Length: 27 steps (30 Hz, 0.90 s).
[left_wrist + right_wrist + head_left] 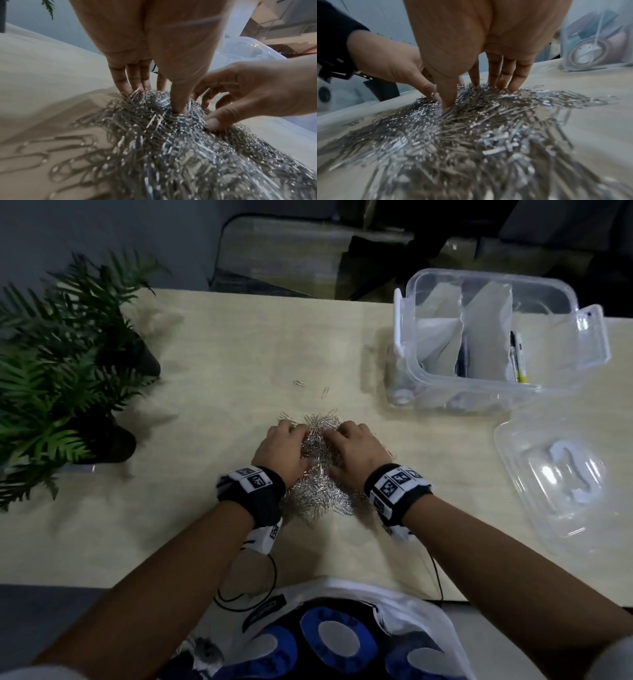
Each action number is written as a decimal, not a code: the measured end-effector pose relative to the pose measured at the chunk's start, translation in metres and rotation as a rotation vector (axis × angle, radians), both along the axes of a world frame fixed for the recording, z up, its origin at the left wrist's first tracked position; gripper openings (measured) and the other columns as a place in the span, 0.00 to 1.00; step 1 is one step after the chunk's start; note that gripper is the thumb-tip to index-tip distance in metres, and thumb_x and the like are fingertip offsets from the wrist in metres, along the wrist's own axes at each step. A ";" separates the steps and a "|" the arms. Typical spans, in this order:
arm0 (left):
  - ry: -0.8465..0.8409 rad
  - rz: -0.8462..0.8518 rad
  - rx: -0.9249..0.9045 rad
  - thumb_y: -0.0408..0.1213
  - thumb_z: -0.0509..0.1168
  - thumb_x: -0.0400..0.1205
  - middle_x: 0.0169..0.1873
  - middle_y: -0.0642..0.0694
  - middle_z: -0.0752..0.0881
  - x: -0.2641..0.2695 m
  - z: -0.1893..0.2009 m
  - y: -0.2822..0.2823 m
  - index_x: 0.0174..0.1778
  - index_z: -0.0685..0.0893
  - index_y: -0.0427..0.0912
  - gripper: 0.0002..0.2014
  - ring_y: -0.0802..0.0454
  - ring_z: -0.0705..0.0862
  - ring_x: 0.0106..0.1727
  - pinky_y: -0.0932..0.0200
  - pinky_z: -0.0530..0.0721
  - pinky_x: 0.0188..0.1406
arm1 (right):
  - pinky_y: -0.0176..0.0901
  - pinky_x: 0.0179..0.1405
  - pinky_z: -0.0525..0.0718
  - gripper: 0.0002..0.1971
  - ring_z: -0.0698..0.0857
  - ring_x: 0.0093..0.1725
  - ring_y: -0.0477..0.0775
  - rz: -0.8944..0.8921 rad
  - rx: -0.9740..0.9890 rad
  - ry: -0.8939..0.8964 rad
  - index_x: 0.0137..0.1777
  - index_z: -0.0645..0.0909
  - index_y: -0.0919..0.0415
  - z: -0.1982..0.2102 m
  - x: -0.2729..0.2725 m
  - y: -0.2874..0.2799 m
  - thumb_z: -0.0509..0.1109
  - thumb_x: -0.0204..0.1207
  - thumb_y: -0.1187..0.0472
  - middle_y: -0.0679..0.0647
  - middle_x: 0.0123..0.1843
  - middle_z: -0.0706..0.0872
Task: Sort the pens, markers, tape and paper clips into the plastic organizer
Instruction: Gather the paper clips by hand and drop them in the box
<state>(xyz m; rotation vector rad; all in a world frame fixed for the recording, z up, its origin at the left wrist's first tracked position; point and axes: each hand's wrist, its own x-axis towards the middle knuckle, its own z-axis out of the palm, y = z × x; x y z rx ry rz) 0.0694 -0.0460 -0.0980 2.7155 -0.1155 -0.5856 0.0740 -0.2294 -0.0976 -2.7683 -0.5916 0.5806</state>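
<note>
Clip pile (319, 494), centre of frame, long axis top-to-bottom: left hand (281, 451) and right hand (354, 451) flank its upper end, equally near, fingers (119, 76) straight, slightly spread, dug into the clips, not closed round any.
</note>
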 end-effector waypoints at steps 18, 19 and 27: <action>0.443 0.951 -1.056 0.26 0.65 0.84 0.49 0.40 0.83 0.004 0.016 0.019 0.46 0.85 0.35 0.05 0.41 0.80 0.49 0.57 0.87 0.29 | 0.49 0.37 0.89 0.12 0.88 0.33 0.60 -0.747 0.951 0.772 0.56 0.80 0.68 0.021 0.016 -0.019 0.67 0.77 0.80 0.67 0.38 0.86; 0.494 0.979 -1.108 0.26 0.63 0.84 0.51 0.38 0.84 0.004 0.016 0.020 0.50 0.85 0.33 0.05 0.41 0.81 0.50 0.56 0.88 0.30 | 0.44 0.36 0.90 0.11 0.88 0.33 0.55 -0.761 0.970 0.795 0.57 0.80 0.71 0.024 0.015 -0.018 0.65 0.78 0.80 0.68 0.39 0.85; 0.583 0.892 -1.123 0.21 0.66 0.81 0.46 0.39 0.86 -0.002 0.019 0.021 0.58 0.83 0.37 0.12 0.47 0.89 0.40 0.63 0.87 0.28 | 0.37 0.27 0.80 0.14 0.84 0.34 0.54 -0.883 1.022 1.025 0.49 0.80 0.71 0.033 0.011 -0.011 0.52 0.77 0.74 0.63 0.40 0.85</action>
